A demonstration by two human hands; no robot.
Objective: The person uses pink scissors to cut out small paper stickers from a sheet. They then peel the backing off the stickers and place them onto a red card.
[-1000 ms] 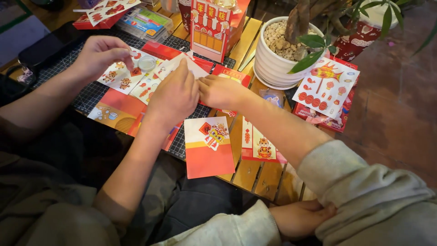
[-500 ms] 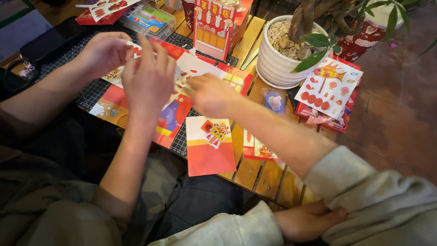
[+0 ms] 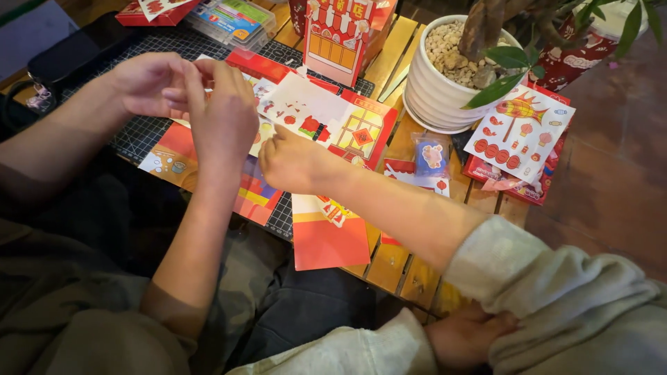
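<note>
My right hand [image 3: 292, 163] reaches in from the lower right in a grey sleeve. Its fingers are curled and pinch the near edge of a white sticker sheet [image 3: 306, 104], which lies on red printed cards [image 3: 365, 132]. My left hand [image 3: 472, 340] is tucked under my right forearm below the table edge and is mostly hidden. Another person in olive clothes sits on my left. Their two hands [image 3: 201, 97] meet above the cards, fingertips together on something small that I cannot make out.
A dark cutting mat [image 3: 160, 55] covers the wooden slat table [image 3: 389, 267]. A red envelope [image 3: 330, 232] hangs over the near edge. A white pot [image 3: 445, 104] with pebbles, a lantern sticker sheet [image 3: 521, 132], a small clear bag [image 3: 431, 154] and a red paper model [image 3: 340, 35] stand around.
The other person's nearer hand lifted off the sheets and joined their far hand. My right hand stayed on the sticker sheet and drew slightly back toward me.
</note>
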